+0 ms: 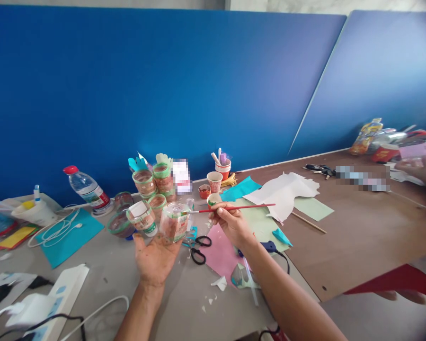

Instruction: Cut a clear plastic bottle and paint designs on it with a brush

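On the fingers of my left hand (157,258) rests a clear plastic cup (174,225) with a printed label, bottom upward; most of those fingers are hidden by it, the thumb sticks out to the left. My right hand (230,222) pinches a thin red-handled paintbrush (250,206). The brush tip points left and meets the cup's upper side, as far as I can tell. Behind my right hand stands a paper cup (213,200) with green paint inside. Several cut plastic cups with green rims, one being a stacked cup (144,183), stand behind my left hand.
Black-handled scissors (199,249) lie on pink paper (220,253). Near my right forearm is a blue glue gun (268,246) with its cord. A water bottle (88,189) leans at left; a power strip (62,298) lies front left. Another person's hand (424,170) is far right.
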A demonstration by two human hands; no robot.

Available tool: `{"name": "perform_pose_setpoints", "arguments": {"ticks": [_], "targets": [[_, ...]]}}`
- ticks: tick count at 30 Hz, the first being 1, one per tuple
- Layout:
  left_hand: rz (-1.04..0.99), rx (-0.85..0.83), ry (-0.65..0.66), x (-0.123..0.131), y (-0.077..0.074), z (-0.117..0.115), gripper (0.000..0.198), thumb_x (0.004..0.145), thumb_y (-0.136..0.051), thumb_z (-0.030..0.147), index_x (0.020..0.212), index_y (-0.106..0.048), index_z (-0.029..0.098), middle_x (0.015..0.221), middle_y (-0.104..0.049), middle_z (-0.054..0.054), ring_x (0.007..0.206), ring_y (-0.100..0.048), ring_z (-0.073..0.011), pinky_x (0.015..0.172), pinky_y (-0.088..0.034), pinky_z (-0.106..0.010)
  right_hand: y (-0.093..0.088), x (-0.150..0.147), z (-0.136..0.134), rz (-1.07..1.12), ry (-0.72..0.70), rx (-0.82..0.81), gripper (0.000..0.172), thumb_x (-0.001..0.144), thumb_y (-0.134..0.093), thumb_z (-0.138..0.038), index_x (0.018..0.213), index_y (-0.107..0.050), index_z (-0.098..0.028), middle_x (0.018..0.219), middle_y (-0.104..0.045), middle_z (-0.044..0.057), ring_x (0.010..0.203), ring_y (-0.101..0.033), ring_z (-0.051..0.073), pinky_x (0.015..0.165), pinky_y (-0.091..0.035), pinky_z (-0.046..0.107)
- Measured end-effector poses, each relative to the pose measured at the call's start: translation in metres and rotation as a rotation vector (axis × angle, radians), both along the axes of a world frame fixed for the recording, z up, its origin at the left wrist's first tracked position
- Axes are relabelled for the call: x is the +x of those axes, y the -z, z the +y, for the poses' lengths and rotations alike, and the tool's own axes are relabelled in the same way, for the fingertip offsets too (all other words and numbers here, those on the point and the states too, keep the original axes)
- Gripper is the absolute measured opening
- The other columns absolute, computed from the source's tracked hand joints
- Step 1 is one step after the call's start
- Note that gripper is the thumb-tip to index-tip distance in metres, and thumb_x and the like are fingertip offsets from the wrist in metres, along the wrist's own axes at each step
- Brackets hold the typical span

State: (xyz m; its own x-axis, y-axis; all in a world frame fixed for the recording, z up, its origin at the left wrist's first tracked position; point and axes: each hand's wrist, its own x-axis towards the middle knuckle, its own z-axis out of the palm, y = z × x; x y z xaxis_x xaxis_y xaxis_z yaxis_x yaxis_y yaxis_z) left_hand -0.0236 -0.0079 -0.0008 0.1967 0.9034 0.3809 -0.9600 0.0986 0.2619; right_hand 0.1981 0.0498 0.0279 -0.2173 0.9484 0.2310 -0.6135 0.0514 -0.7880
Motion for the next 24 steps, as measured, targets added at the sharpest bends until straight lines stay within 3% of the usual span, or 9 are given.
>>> {"name": "perform_pose_setpoints", "arguments": {"ticks": [4, 7, 9, 14, 20, 24], "targets": [[0.025, 0.014, -0.018, 0.002, -0.002, 0.0, 0.066, 0.093, -0.019, 0.061, 0.138, -0.048, 0.022, 0.136, -0.056, -0.013, 0.131, -0.048, -0.0235, 0.113, -0.025, -0.049, 0.0, 0.002, 0.002, -0.007, 0.083, -0.026, 0.02, 0.069, -0.076, -0.039, 0.077, -0.071, -0.021, 0.065, -0.068, 0.001, 0.057, -0.055, 0.014, 0.056, -0.042, 0.028], [0.059, -0.033, -0.045, 0.001, 0.0, 0.001, 0.068, 0.091, -0.022, 0.063, 0.138, -0.048, 0.021, 0.135, -0.058, -0.014, 0.129, -0.05, -0.0239, 0.113, -0.028, -0.048, 0.0, 0.001, 0.001, 0.016, 0.028, -0.018, 0.02, 0.07, -0.076, -0.039, 0.078, -0.071, -0.021, 0.065, -0.068, 0.001, 0.056, -0.054, 0.013, 0.056, -0.042, 0.028], [0.071, -0.054, -0.05, -0.001, 0.002, 0.001, 0.071, 0.09, -0.024, 0.065, 0.139, -0.046, 0.018, 0.135, -0.057, -0.015, 0.129, -0.049, -0.0239, 0.113, -0.027, -0.047, 0.001, 0.0, 0.001, -0.001, 0.003, -0.022, 0.02, 0.07, -0.076, -0.038, 0.079, -0.072, -0.021, 0.065, -0.067, 0.002, 0.057, -0.054, 0.014, 0.057, -0.042, 0.028], [0.086, -0.068, -0.041, -0.004, 0.003, 0.002, 0.075, 0.089, -0.024, 0.068, 0.143, -0.042, 0.018, 0.136, -0.055, -0.015, 0.132, -0.046, -0.0232, 0.116, -0.023, -0.045, 0.003, 0.004, 0.006, -0.028, 0.093, -0.061, 0.017, 0.071, -0.074, -0.037, 0.075, -0.071, -0.02, 0.065, -0.067, 0.002, 0.057, -0.054, 0.014, 0.056, -0.041, 0.028], [0.167, -0.131, -0.126, 0.002, 0.0, -0.001, 0.086, 0.087, -0.023, 0.071, 0.143, -0.04, 0.008, 0.133, -0.057, -0.021, 0.132, -0.046, -0.0297, 0.116, -0.023, -0.047, 0.004, 0.0, 0.003, 0.01, 0.026, -0.037, 0.018, 0.071, -0.075, -0.037, 0.078, -0.072, -0.02, 0.066, -0.068, 0.002, 0.054, -0.053, 0.013, 0.056, -0.041, 0.027], [0.251, -0.208, -0.184, 0.008, -0.009, -0.002, 0.089, 0.083, -0.024, 0.076, 0.137, -0.049, 0.009, 0.13, -0.06, -0.019, 0.129, -0.049, -0.0285, 0.116, -0.023, -0.043, 0.005, 0.0, 0.005, -0.042, 0.099, -0.052, 0.017, 0.071, -0.074, -0.035, 0.076, -0.072, -0.02, 0.065, -0.068, 0.002, 0.055, -0.053, 0.013, 0.056, -0.041, 0.027]]}}
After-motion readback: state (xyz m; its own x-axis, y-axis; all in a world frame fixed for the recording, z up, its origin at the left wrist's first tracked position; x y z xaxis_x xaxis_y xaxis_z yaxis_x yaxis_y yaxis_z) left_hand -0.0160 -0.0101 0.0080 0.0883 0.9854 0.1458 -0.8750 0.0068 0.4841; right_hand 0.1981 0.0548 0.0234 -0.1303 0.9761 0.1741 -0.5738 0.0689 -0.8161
